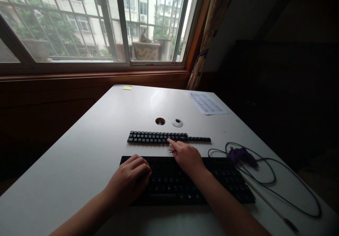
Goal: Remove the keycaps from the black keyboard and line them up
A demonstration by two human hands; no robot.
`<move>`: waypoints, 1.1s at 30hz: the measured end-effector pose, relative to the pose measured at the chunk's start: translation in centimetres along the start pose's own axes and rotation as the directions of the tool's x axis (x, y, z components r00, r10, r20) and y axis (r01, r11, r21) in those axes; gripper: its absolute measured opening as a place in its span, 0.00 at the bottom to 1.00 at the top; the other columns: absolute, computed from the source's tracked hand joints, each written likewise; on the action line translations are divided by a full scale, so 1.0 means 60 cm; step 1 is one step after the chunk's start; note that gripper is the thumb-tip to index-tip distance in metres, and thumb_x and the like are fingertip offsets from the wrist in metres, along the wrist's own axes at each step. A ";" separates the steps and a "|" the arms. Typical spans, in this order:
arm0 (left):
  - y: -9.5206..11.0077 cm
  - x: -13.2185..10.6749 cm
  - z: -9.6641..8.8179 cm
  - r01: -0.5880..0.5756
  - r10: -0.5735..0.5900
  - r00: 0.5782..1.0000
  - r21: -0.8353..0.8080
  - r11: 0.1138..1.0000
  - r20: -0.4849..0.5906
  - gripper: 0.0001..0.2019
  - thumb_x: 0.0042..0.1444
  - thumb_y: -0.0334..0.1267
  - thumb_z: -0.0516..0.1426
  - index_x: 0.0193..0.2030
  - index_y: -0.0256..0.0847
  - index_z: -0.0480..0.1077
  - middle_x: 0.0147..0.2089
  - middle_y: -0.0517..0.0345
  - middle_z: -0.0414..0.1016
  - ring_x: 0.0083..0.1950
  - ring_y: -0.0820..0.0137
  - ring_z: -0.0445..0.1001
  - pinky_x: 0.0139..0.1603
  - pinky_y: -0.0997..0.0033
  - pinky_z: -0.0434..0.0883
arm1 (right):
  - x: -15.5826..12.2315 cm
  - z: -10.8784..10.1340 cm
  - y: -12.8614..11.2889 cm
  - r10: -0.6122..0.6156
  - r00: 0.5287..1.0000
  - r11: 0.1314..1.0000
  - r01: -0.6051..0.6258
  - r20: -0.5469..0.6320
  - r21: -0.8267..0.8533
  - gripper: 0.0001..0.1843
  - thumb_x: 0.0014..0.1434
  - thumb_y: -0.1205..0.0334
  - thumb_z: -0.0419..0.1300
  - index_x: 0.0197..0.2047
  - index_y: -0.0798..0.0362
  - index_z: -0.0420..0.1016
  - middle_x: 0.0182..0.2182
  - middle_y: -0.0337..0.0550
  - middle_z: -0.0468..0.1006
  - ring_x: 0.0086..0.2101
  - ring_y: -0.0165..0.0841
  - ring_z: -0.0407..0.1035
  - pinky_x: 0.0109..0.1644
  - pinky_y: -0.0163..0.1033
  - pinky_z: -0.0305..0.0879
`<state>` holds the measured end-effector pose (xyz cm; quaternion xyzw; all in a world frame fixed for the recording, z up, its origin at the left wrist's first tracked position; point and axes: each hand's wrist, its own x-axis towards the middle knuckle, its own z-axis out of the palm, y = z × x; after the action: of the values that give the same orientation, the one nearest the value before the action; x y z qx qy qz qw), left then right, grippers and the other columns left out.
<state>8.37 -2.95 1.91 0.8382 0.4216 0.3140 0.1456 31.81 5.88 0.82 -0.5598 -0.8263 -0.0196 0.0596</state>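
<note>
A black keyboard [169, 198] lies before me; its upper area looks dark, with key rows visible lower down. My left hand [134, 176] rests over its left part with fingers curled; whatever lies under them is hidden. Beyond the keyboard, loose black keycaps [156, 136] stand in close rows. My right hand [185, 154] reaches over the keyboard, its index fingertip touching a keycap in the nearest row. The other fingers are folded around a small metal wire tool [171, 151], of which only the bent ends show.
The white table [79, 151] has a round cable hole [160, 121] with its white cover [177, 123] beside it. Printed sheets [208, 103] lie at the back right, a yellow sticky note [127, 87] at the back left. A looped cable [274, 172] and purple cloth [242, 156] sit at right.
</note>
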 end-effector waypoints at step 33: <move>0.002 0.003 -0.001 -0.011 0.011 1.000 0.015 1.000 0.001 0.06 0.63 0.28 0.53 0.37 0.40 0.69 0.38 0.53 0.73 0.40 0.65 0.69 0.39 0.65 0.70 | 0.000 -0.004 -0.004 -0.014 0.999 1.000 0.014 0.040 0.000 0.23 0.68 0.58 0.48 0.65 0.38 0.63 0.41 0.40 0.79 0.36 0.35 0.74 0.35 0.37 0.62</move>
<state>8.46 -2.86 2.09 0.8417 0.4192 0.3113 0.1375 31.63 5.79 1.07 -0.5541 -0.8313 -0.0090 0.0428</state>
